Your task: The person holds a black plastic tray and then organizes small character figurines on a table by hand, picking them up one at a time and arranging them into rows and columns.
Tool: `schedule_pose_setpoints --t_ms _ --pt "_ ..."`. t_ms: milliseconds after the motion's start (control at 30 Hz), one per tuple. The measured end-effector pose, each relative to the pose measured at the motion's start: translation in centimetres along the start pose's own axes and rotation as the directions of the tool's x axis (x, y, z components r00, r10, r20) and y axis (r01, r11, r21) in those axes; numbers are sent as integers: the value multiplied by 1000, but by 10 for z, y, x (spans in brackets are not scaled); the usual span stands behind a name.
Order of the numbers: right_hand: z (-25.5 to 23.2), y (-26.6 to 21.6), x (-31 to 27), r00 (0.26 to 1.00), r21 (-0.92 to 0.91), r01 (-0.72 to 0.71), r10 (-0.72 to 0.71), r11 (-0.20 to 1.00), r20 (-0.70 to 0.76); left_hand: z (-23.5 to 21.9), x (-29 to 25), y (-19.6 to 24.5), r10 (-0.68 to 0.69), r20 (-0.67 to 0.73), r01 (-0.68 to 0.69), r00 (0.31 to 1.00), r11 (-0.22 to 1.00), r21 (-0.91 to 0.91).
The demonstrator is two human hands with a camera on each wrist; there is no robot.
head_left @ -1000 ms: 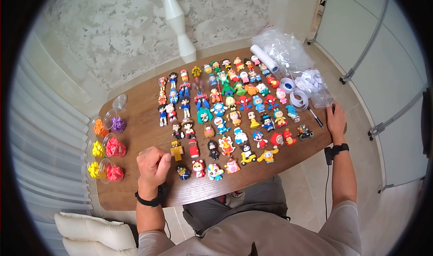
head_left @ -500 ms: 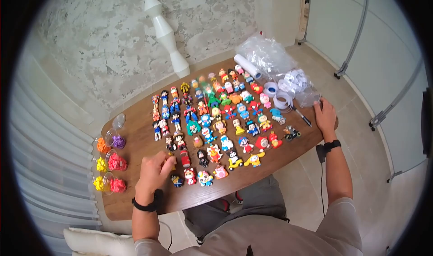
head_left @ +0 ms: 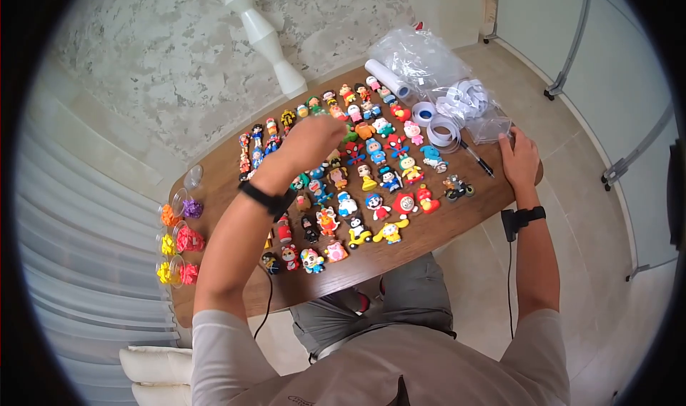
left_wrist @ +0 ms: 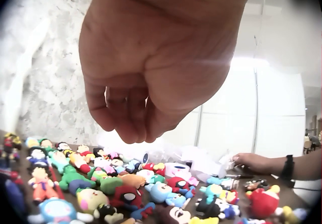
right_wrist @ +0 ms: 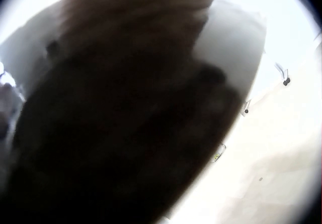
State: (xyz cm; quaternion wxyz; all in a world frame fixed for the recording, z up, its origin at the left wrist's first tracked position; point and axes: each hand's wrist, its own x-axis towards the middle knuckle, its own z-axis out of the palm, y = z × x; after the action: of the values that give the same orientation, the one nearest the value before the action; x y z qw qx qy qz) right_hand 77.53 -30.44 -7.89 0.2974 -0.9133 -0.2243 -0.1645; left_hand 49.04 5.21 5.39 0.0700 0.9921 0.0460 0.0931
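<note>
Many small colourful figures, among them a red-and-blue one (head_left: 376, 150) and a yellow-dressed one (head_left: 366, 179), lie in rows on the wooden table (head_left: 429, 224). Over the upper middle rows hovers the left hand (head_left: 313, 145), hiding some figures. In the left wrist view this hand (left_wrist: 156, 58) has its fingers curled down with the tips close to the thumb, above the figures; nothing shows between them. The right hand (head_left: 522, 161) rests on the table's right edge, fingers relaxed and holding nothing visible. A large dark shape blocks most of the right wrist view.
Clear plastic bags (head_left: 418, 56), a white roll (head_left: 386, 79), tape rolls (head_left: 444, 133) and a black pen (head_left: 477, 159) lie at the table's right. Cups of red (head_left: 189, 239), yellow, orange and purple pieces stand at the left. A black cable (head_left: 268, 302) hangs below the left arm.
The left hand has risen from the lower left figures and moved up and right over the upper rows. The right hand stays at the table edge. The head view has shifted.
</note>
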Motion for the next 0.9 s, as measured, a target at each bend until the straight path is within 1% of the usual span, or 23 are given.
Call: schedule_pose_setpoints --t_ms 100,167,200,233,333,367,467,567,667,767,900 --pt "-4 -3 -2 1000 17 -14 14 1000 -4 28 52 -11 -59 38 57 998 998 39" --pt "-4 -3 -1 1000 25 -13 13 1000 -17 46 79 -17 -97 9 96 995 993 73" --pt "-2 -1 -1 1000 27 -7 8 1000 -24 50 90 -15 -116 -4 116 993 989 88" --pt "-1 0 0 1000 30 0 1 1000 -29 52 101 -16 -127 27 122 992 983 134" --pt "1 2 0 1000 29 -9 9 1000 -22 66 125 -16 -181 15 176 983 970 168" --pt "2 3 0 1000 31 -1 2 1000 -24 69 135 -19 -193 100 171 976 966 195" --pt "3 4 1 1000 40 11 -9 999 -28 85 148 -26 -114 2 113 993 983 145" --pt "4 5 2 1000 45 4 -2 999 -29 91 158 -24 -109 31 102 994 981 164" --pt "5 4 2 999 35 11 -9 999 -37 102 168 -29 -114 120 89 986 977 195" --pt "5 6 2 998 43 30 -28 999 -48 111 172 -32 -108 109 90 988 984 156" --pt "6 6 2 997 41 47 -45 998 -56 103 168 -17 -155 88 133 984 968 212"
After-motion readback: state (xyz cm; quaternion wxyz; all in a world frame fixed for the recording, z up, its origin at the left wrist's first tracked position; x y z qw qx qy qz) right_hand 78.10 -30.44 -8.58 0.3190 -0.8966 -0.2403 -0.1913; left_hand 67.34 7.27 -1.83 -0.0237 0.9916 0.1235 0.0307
